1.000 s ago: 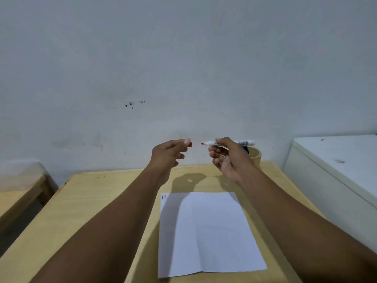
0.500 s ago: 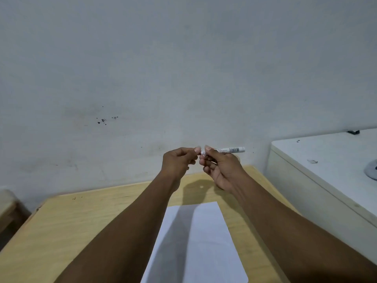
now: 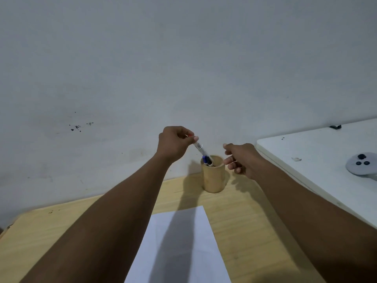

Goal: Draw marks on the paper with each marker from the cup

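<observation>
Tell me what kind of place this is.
Probably a plain home or study corner, though that is a guess: a wooden desk against a bare wall, a sheet of paper on it, and a wooden cup of markers.

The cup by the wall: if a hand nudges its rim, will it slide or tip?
The cup is taller than wide and stands on a smooth table, so a rim nudge would probably tip rather than slide it. It looks like light wood or bamboo, with only a few markers as ballast. The left hand lowering the marker at a slant could lever the rim.
</observation>
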`<state>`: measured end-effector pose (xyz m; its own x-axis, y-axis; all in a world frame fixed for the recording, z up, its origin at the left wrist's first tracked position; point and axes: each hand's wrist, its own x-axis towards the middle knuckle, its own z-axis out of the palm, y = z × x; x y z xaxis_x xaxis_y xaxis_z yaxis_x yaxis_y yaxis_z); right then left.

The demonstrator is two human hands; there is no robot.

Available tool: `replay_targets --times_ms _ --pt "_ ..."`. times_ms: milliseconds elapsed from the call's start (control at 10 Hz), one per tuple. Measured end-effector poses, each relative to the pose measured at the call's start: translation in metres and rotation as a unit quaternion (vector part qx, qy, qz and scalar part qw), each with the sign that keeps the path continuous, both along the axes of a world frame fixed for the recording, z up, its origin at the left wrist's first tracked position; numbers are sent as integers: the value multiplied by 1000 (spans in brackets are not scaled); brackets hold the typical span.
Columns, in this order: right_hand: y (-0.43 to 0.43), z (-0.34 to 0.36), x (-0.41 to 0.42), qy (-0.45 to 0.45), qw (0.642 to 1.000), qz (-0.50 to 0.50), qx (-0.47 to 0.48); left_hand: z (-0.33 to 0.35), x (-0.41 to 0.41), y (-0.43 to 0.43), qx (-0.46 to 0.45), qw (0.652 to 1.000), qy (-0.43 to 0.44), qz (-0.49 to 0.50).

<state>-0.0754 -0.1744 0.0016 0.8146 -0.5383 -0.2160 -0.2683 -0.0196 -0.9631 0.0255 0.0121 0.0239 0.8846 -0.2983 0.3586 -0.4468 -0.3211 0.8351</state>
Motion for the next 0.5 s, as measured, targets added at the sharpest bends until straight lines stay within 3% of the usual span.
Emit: replay_targets --times_ms 200,500 --pt "-1 -8 0 8 999 22 -28 -12 -2 -26 98 994 -34 -21" --pt "0 -8 0 -2 998 24 -53 -7 -15 -27 175 984 -10 -33"
